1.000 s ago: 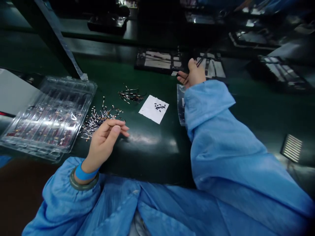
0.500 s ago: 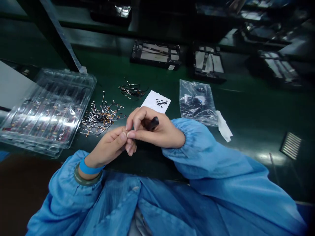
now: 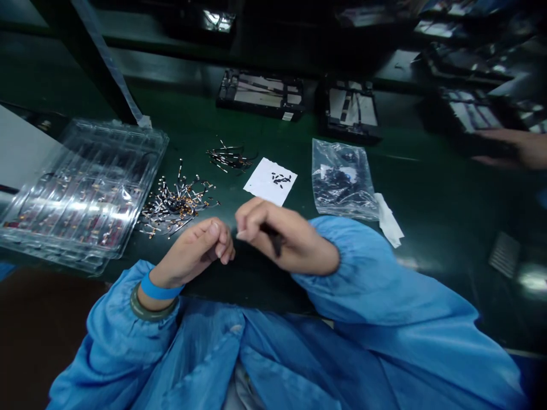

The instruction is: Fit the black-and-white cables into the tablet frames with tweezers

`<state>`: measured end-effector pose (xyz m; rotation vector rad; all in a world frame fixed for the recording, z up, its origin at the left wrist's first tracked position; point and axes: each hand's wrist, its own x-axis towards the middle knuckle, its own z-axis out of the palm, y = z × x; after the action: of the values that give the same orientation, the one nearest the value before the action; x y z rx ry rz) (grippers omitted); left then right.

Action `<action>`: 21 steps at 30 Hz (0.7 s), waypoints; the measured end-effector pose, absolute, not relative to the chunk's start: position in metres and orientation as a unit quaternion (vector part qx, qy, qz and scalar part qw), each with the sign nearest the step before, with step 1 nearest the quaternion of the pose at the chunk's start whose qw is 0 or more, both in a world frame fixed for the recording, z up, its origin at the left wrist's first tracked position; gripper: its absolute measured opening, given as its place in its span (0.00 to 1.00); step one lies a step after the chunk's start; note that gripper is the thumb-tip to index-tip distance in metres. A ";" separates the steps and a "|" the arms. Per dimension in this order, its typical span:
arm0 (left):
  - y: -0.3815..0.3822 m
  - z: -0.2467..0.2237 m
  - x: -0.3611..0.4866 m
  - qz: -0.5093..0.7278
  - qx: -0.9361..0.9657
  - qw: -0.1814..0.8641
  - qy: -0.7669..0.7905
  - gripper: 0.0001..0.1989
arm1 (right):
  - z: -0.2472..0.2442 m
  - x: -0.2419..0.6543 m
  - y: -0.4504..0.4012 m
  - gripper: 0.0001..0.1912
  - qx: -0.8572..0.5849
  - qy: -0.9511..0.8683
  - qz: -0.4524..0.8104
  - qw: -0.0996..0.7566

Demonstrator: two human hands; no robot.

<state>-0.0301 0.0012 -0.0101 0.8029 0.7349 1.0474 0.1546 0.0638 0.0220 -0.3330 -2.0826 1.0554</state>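
Dark tool (image 3: 277, 244) is tucked in the palm of the right hand (image 3: 240, 230), over the near part of the desk (image 3: 256, 285); the fingers curl around it and hide most of its shape. Thumb and forefinger of that hand are close together, but blur leaves it unclear whether they pinch anything small. The left hand (image 3: 224, 250) is just beside it, the two apart, with its fingers curled in; whether they hold something, I cannot tell.

Beyond the hands, a white paper (image 3: 265, 191) lies flat with small black pieces (image 3: 281, 179) on it. Left of the paper is a small bunch of cables (image 3: 231, 158), and nearer the left hand a bigger pile of cables (image 3: 175, 205). Stacked clear plastic trays (image 3: 85, 193) sit further left. Right of the paper are a clear bag (image 3: 342, 179) with dark contents and a white strip (image 3: 388, 221) next to it. Two black boxes (image 3: 262, 94) stand farther back. Another person's hand (image 3: 530, 149) is blurred at the right edge.
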 end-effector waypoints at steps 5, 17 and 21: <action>0.001 -0.015 -0.032 0.492 0.361 0.721 0.329 0.16 | 0.038 0.219 0.112 0.09 -0.532 -0.704 0.327 0.339; -0.001 -0.007 -0.042 0.404 0.509 0.588 0.482 0.18 | 0.015 0.273 0.152 0.10 -0.756 -0.623 0.140 0.141; 0.003 -0.012 -0.062 0.318 0.665 0.303 0.604 0.13 | 0.023 0.263 0.139 0.04 -0.721 -0.657 0.117 0.186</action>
<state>-0.0618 0.0034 -0.0123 1.7626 1.6017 0.8442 0.2635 0.1386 0.0234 -2.0314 -1.8495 0.3295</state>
